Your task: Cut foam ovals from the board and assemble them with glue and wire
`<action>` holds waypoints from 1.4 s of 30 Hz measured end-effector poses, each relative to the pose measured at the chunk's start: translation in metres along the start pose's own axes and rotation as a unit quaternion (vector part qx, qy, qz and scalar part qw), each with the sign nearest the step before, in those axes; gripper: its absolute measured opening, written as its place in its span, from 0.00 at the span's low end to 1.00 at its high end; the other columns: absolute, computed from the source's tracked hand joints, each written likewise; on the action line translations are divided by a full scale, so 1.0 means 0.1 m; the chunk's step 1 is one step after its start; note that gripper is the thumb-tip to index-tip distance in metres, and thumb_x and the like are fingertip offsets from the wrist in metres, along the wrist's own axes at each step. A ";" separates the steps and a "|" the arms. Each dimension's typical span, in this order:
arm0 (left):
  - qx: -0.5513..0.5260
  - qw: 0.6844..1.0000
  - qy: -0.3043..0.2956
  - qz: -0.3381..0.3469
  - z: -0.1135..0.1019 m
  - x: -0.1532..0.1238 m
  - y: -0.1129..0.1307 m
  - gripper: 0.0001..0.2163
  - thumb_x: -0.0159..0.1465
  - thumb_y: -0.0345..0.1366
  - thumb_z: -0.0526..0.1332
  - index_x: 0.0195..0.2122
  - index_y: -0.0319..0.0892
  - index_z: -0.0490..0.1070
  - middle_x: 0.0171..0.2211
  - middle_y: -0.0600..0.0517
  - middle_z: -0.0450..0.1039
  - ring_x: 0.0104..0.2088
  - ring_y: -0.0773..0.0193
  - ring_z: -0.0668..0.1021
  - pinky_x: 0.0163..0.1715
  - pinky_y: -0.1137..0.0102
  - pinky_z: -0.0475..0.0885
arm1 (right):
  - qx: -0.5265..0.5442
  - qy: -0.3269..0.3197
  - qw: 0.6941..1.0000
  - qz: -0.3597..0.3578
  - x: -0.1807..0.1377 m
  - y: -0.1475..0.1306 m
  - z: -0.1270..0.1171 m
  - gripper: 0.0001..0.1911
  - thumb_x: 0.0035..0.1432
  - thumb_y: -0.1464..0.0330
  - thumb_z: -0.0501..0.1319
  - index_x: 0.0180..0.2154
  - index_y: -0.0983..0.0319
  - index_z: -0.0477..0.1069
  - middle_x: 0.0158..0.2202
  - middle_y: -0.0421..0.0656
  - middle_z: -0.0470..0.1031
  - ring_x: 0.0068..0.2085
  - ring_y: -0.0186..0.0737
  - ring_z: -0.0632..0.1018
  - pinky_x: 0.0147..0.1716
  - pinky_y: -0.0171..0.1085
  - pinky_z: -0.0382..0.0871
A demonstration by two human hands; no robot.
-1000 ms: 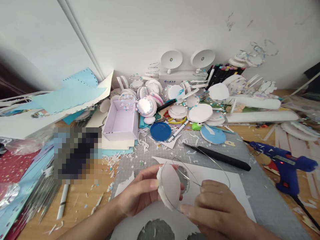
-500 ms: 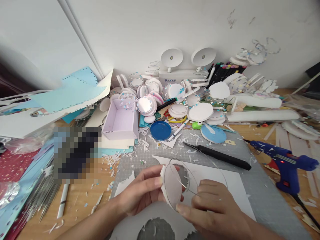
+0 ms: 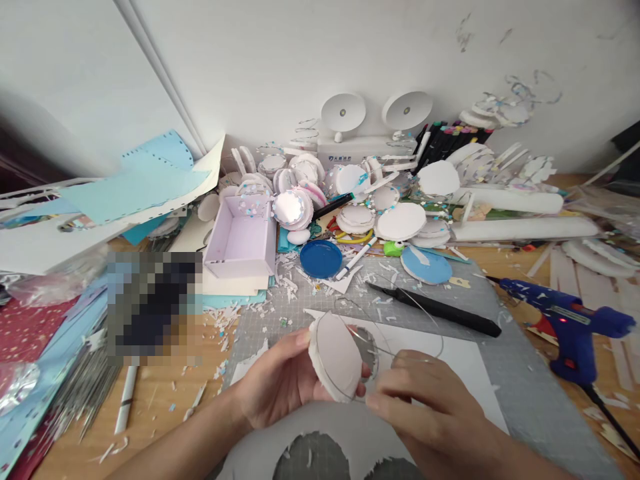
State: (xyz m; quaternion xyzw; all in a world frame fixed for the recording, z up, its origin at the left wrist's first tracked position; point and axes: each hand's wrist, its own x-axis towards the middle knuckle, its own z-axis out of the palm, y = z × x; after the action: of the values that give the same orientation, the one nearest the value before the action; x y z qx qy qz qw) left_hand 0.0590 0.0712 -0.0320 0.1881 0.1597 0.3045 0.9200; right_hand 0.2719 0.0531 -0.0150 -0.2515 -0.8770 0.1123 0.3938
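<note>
A white round disc [image 3: 335,353] with a rough edge is gripped by my left hand [image 3: 275,383], thumb on its upper left rim and fingers behind it. My right hand [image 3: 425,400] is closed on a thin wire [image 3: 379,349], its fingers pinched at the right of the disc. The wire runs along the disc's rim and curves up in a loose loop over the mat. Under both hands lies a white sheet [image 3: 445,357] with round holes cut in it, on a grey cutting mat [image 3: 545,393].
Right of the mat sits a blue glue gun [image 3: 565,317]. A black pointed tool [image 3: 440,310] lies behind my right hand. Farther back are a blue round lid [image 3: 321,260], a lilac box [image 3: 240,237] and piled white discs [image 3: 401,223]. A bundle of wires [image 3: 83,383] lies left.
My left hand has tilted the disc so its flat face shows more, and shifted slightly left. My right hand has moved slightly right, off the disc's lower edge, with the wire.
</note>
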 end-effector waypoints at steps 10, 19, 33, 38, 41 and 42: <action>0.004 1.000 -0.001 -0.018 -0.04 0.00 -0.01 0.22 0.66 0.45 0.55 0.54 0.32 0.69 0.38 0.38 0.79 0.40 0.57 0.81 0.40 0.70 0.75 | -0.002 0.009 1.000 -0.005 0.01 0.01 0.04 0.16 0.54 0.82 0.52 0.41 0.61 0.69 0.28 0.40 0.78 0.25 0.31 0.72 0.26 0.32 0.63; 0.027 0.999 0.023 -0.014 -0.04 0.00 -0.01 0.21 0.64 0.44 0.59 0.51 0.32 0.72 0.42 0.38 0.77 0.37 0.58 0.81 0.35 0.71 0.77 | -0.004 0.006 1.000 -0.012 -0.02 0.02 0.07 0.15 0.56 0.80 0.52 0.41 0.60 0.69 0.29 0.40 0.78 0.23 0.33 0.68 0.24 0.34 0.60; 0.141 0.981 0.053 0.125 0.01 0.01 -0.04 0.30 0.53 0.40 0.72 0.57 0.46 0.67 0.58 0.44 0.67 0.61 0.47 0.65 0.60 0.57 0.58 | 0.025 0.078 0.994 0.067 -0.05 0.01 0.11 0.14 0.58 0.81 0.53 0.44 0.64 0.69 0.31 0.44 0.77 0.29 0.35 0.74 0.27 0.34 0.67; 0.161 0.975 0.089 0.122 0.05 0.03 -0.04 0.30 0.49 0.34 0.74 0.54 0.48 0.69 0.56 0.46 0.70 0.59 0.49 0.68 0.59 0.60 0.60 | 0.046 0.062 0.995 0.069 -0.08 0.02 0.18 0.13 0.60 0.80 0.53 0.44 0.64 0.69 0.31 0.45 0.76 0.29 0.36 0.74 0.27 0.34 0.67; 0.178 0.970 0.101 0.128 0.06 0.04 -0.03 0.28 0.50 0.33 0.73 0.53 0.46 0.70 0.54 0.46 0.72 0.55 0.50 0.72 0.54 0.62 0.65 | 0.047 0.040 0.996 0.069 -0.10 0.01 0.22 0.13 0.60 0.78 0.53 0.45 0.64 0.68 0.32 0.45 0.76 0.30 0.36 0.74 0.28 0.35 0.68; 0.181 0.969 0.101 0.133 0.06 0.03 -0.02 0.27 0.49 0.33 0.73 0.52 0.46 0.71 0.53 0.46 0.72 0.54 0.50 0.73 0.52 0.63 0.66 | 0.046 0.034 0.996 0.070 -0.11 0.01 0.22 0.13 0.60 0.78 0.54 0.46 0.64 0.68 0.33 0.45 0.76 0.31 0.36 0.75 0.29 0.35 0.69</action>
State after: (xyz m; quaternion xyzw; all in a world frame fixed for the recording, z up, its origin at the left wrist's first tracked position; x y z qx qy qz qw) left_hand 0.0653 0.0700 -0.0281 0.3394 0.2782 0.4079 0.8007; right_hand 0.2618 0.0478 -0.0369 -0.2981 -0.8370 0.1710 0.4259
